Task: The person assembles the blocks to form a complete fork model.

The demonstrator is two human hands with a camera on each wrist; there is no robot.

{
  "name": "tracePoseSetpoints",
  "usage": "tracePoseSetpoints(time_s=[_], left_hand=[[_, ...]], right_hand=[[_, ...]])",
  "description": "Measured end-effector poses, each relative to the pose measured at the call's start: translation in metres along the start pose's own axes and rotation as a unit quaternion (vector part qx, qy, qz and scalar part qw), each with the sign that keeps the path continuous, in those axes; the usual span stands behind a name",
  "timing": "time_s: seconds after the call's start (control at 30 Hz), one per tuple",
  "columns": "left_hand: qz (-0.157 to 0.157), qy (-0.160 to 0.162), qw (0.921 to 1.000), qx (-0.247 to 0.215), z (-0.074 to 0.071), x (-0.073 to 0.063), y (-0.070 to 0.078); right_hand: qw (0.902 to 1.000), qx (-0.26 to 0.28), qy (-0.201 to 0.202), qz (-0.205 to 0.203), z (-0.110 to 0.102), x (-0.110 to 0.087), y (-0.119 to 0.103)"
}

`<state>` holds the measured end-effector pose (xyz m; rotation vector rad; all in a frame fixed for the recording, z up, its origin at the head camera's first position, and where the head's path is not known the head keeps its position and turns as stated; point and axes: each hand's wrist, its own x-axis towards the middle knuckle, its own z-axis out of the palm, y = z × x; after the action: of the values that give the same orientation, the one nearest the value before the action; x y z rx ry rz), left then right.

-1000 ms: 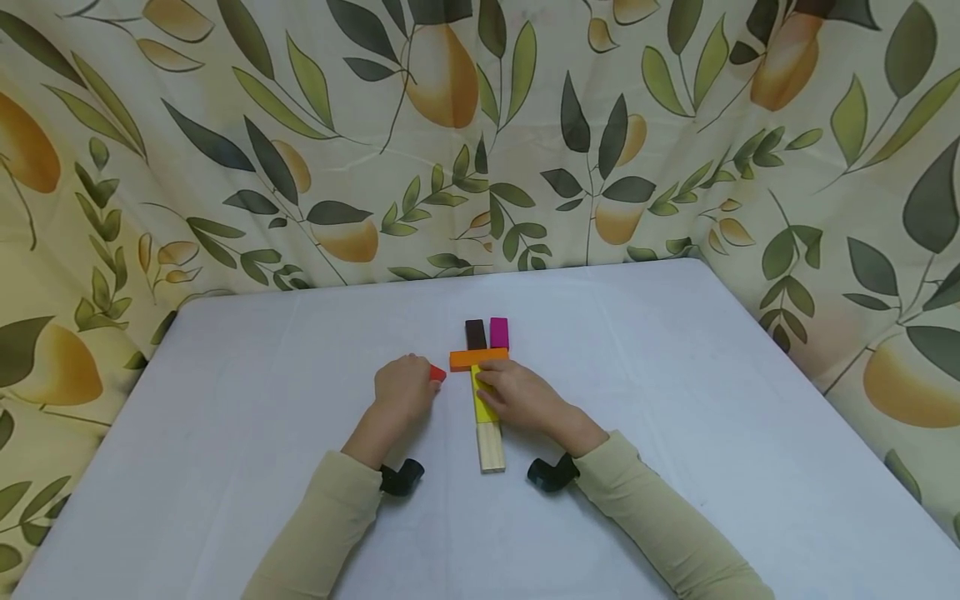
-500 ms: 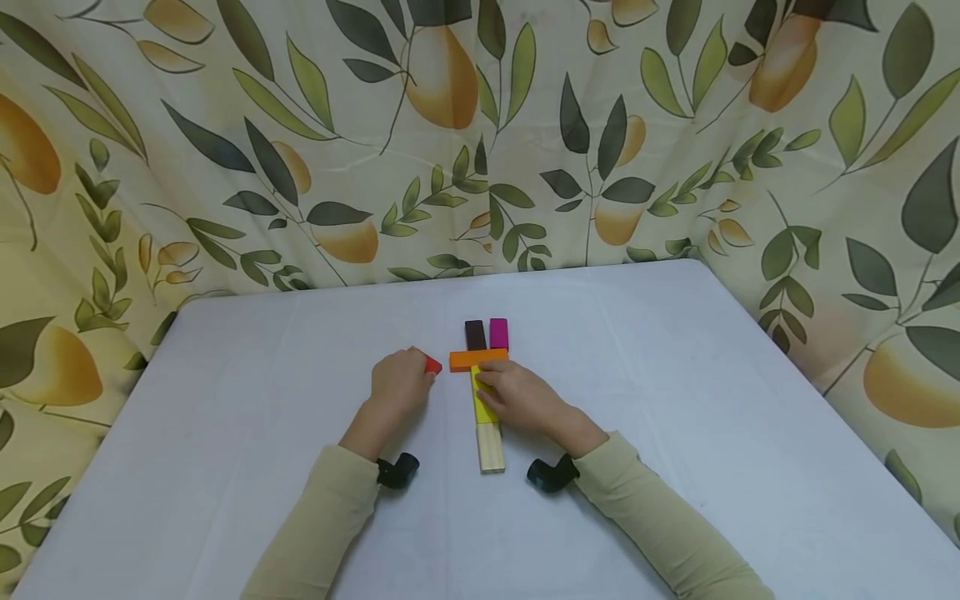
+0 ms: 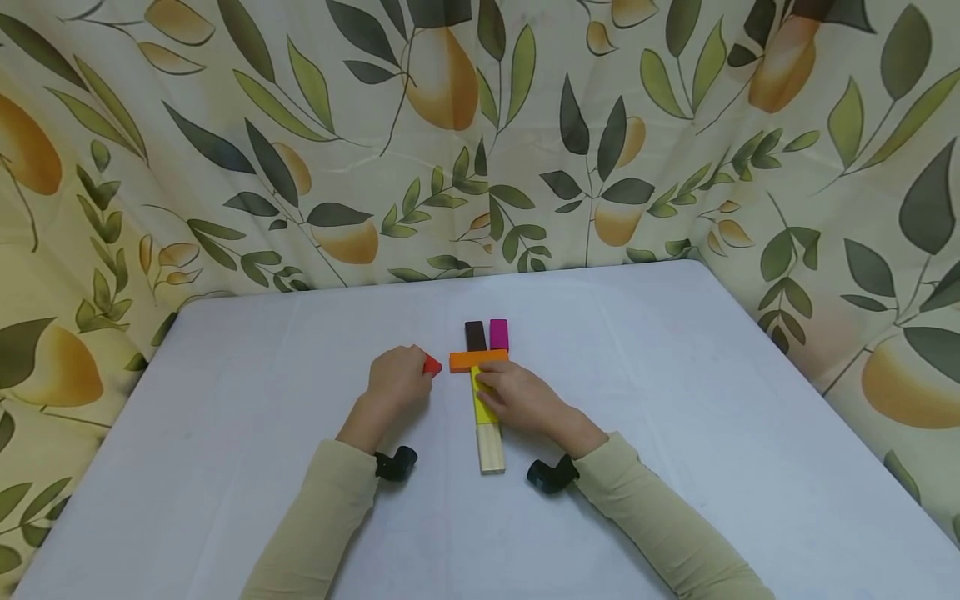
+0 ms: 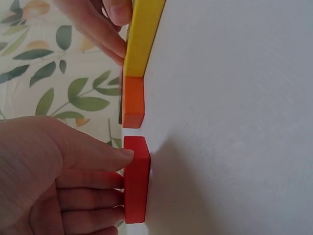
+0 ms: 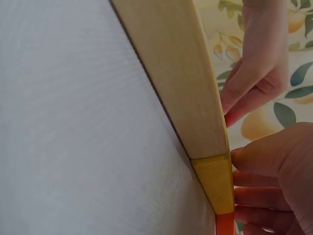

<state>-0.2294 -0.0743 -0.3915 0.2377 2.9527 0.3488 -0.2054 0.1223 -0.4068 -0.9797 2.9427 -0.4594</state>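
Note:
A red wooden block, pointed at its visible end in the head view, is held by my left hand left of the orange block. A small gap separates red from orange. My right hand rests its thumb and fingertips on the yellow block, with fingers fairly straight in the right wrist view. The yellow block meets the crosswise orange block at its far end and a plain wood block at its near end. Beyond the orange block lie a dark brown block and a magenta block.
A white cloth covers the table. Behind it hangs a curtain printed with leaves and fruit. Black wrist cameras sit by the left sleeve and the right sleeve.
My left hand has shifted slightly left and away from me with the red block, widening its gap to the orange block a little. The right hand and the other blocks have stayed put.

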Motion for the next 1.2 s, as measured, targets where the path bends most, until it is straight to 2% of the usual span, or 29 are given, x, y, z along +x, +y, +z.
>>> tracePoseSetpoints(time_s=[0.7,1.07,1.2], left_hand=[[0.03,0.005,0.9995,-0.005,-0.003,0.01,-0.01],[0.033,-0.014,0.9993,0.01,-0.003,0.018,-0.01],[0.043,-0.015,0.9988,0.017,-0.001,0.02,-0.011]], right_hand=[[1.0,0.007,0.002,0.006,-0.001,-0.001,0.0],[1.0,0.005,0.003,0.002,0.0,-0.001,0.001],[1.0,0.007,0.004,-0.002,0.0,-0.002,0.001]])
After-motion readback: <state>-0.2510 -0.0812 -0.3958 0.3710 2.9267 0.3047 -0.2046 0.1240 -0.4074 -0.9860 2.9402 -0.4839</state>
